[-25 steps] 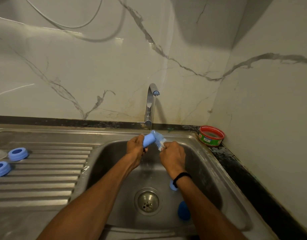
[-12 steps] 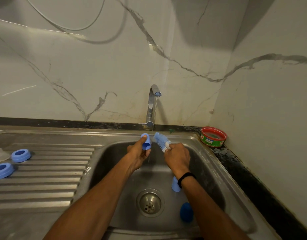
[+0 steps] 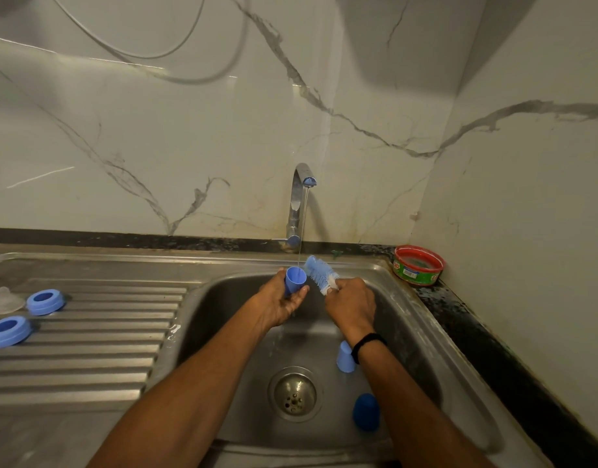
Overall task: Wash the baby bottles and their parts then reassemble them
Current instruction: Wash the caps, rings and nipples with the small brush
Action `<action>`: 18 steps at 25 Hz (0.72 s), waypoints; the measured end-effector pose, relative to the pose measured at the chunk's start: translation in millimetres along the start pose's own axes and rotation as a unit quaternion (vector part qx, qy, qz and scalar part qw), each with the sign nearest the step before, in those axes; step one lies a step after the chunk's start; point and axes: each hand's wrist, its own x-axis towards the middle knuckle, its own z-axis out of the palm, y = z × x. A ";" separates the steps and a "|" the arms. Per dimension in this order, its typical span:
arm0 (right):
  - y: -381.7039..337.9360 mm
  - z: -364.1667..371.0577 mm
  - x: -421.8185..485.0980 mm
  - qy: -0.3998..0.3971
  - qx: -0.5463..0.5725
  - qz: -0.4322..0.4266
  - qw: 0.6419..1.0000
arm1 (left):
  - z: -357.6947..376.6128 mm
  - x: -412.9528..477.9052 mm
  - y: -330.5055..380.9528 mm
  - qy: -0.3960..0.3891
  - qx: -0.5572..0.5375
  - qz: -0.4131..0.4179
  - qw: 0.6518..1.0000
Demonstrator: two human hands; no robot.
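Left hand (image 3: pixel 287 300) cradles cap (image 3: pixel 294 280); right hand (image 3: pixel 351 302) grips brush (image 3: pixel 321 272).

The basin (image 3: pixel 203 319) lies right of the drainboard (image 3: pixel 88 359), with the tap (image 3: pixel 295 204) behind its far rim. At the drainboard's left end sit a teat (image 3: pixel 5 300), the far ring (image 3: pixel 45 301) just right of it, and the near ring (image 3: pixel 8 331) in front. Right of the drain (image 3: pixel 294 393) stand the far cap (image 3: pixel 344 357) and the near cap (image 3: pixel 365 411). Under the tap the left hand (image 3: pixel 284 302) holds the held cap (image 3: pixel 294 280), with the right hand's (image 3: pixel 351 304) brush (image 3: pixel 321 270) just right of it. A tub (image 3: pixel 417 265) sits far right on the worktop (image 3: pixel 459 309).
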 end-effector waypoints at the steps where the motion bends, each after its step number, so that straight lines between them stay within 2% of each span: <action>1: 0.1 -0.2 0.3 -0.001 0.000 -0.001 1.000 | -0.9 1.0 0.7 0.000 -0.005 0.003 1.000; 7: -1.0 -2.7 1.4 0.001 0.003 -0.002 1.000 | 2.5 0.1 1.3 -0.010 -0.021 0.021 1.000; 13: 3.0 -4.2 4.6 0.003 0.007 0.001 1.000 | 6.6 -4.9 1.8 -0.023 -0.031 0.076 0.996; 18: 4.2 -5.4 6.4 0.006 0.007 0.000 1.000 | 8.6 -9.8 3.1 -0.038 -0.066 0.074 0.994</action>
